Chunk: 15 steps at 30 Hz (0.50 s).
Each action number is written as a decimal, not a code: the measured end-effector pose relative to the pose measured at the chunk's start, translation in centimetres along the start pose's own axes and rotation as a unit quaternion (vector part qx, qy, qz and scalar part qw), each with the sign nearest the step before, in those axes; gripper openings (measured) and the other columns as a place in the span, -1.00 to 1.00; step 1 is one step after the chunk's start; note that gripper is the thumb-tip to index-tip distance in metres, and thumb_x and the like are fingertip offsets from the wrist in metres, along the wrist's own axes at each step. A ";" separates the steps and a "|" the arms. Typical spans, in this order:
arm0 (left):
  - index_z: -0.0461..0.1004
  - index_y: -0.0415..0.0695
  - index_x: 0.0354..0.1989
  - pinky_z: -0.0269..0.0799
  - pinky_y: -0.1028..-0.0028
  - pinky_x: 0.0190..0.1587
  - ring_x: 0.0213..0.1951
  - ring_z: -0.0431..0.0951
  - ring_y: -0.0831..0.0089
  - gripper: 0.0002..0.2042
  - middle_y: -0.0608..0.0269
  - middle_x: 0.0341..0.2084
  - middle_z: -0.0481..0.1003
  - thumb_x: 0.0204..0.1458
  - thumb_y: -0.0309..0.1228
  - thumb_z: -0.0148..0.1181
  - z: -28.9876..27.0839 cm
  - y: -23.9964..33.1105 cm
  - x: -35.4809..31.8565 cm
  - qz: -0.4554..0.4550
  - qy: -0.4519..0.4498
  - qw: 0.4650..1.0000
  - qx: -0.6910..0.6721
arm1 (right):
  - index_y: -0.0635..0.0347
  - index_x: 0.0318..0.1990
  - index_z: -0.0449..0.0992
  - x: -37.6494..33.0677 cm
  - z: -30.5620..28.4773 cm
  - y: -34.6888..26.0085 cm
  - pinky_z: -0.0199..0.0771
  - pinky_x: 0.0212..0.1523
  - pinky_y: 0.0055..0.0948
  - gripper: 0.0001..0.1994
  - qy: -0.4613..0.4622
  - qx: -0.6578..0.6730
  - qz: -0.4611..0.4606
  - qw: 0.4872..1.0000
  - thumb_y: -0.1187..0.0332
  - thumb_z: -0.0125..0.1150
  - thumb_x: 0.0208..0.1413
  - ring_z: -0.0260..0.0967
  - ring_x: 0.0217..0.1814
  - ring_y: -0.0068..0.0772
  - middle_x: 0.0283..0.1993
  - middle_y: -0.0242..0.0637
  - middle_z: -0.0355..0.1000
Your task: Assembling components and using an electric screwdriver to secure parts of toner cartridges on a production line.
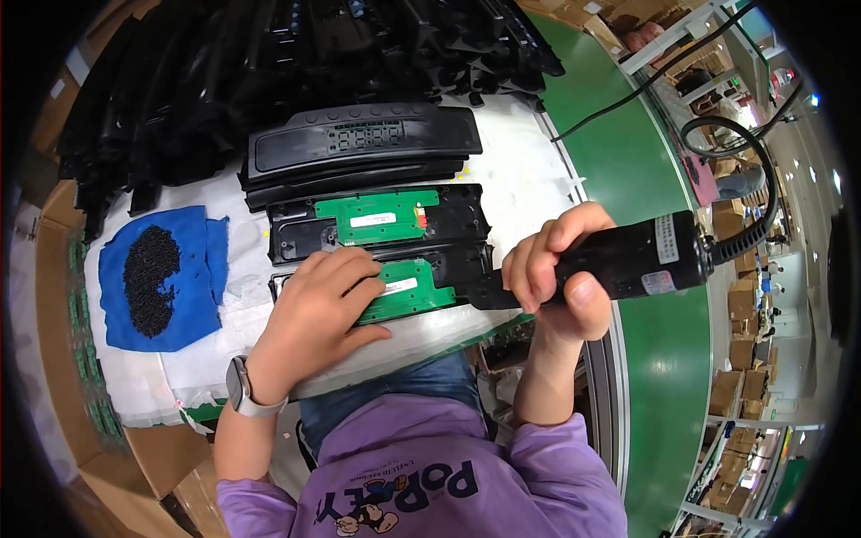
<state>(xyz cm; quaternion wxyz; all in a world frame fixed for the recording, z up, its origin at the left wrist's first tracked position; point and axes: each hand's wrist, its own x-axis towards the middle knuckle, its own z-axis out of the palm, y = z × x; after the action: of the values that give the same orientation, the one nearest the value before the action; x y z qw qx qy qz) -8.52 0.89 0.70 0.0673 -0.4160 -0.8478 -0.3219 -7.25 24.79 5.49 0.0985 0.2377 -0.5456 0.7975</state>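
My right hand is wrapped around a black corded electric screwdriver, held nearly level with its tip end toward the left. That tip end lies over the right side of the nearest black plastic panel, which carries a green circuit board. My left hand rests on the left part of this panel, fingers bent over it and thumb apart along its near edge. Its fingertips are partly hidden. Just beyond lies a second black panel with its own green board.
Farther back are stacked black panels, the top one with a display window. Many black plastic housings crowd the far side. At left, a blue cloth bears a pile of small black screws. A cable loops from the screwdriver.
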 end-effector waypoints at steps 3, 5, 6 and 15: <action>0.45 -0.18 -0.32 0.33 0.30 -0.09 -0.10 0.41 0.21 -0.60 0.18 -0.25 0.43 -0.38 -0.30 0.40 0.1 -0.2 0.0 -0.008 -0.003 1.000 -0.016 | 0.30 -0.23 0.22 0.0 0.4 0.2 0.20 -0.68 -0.49 -0.63 0.008 -0.009 0.009 1.000 0.25 0.20 -0.07 0.13 -0.78 -0.53 -0.68 -0.36 0.20; 0.45 -0.18 -0.33 0.33 0.31 -0.09 -0.10 0.42 0.21 -0.61 0.18 -0.26 0.43 -0.38 -0.31 0.40 0.1 -0.2 0.1 -0.011 -0.005 1.000 -0.027 | 0.31 -0.23 0.22 0.0 0.7 0.0 0.18 -0.69 -0.51 -0.63 0.012 -0.009 0.014 1.000 0.27 0.21 -0.09 0.13 -0.77 -0.53 -0.67 -0.35 0.21; 0.45 -0.18 -0.34 0.34 0.31 -0.10 -0.11 0.42 0.21 -0.61 0.19 -0.26 0.43 -0.39 -0.32 0.40 0.2 -0.3 0.1 -0.011 -0.004 0.999 -0.032 | 0.34 -0.25 0.25 0.0 0.9 0.0 0.23 -0.64 -0.57 -0.64 0.026 0.018 0.025 0.999 0.36 0.25 -0.15 0.19 -0.68 -0.55 -0.61 -0.32 0.25; 0.46 -0.19 -0.36 0.35 0.33 -0.12 -0.13 0.42 0.24 -0.62 0.20 -0.28 0.44 -0.42 -0.36 0.41 0.3 0.0 -0.2 -0.016 -0.004 0.999 -0.041 | 0.36 -0.28 0.34 -0.6 1.4 -0.2 0.31 -0.50 -0.71 -0.67 0.038 -0.021 0.047 0.998 0.47 0.31 -0.24 0.29 -0.53 -0.65 -0.52 -0.34 0.34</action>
<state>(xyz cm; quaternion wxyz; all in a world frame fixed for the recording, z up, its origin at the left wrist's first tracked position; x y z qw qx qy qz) -8.37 0.96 0.42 0.0413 -0.4060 -0.8408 -0.3558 -6.26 23.65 5.70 0.0870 0.1793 -0.5684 0.7982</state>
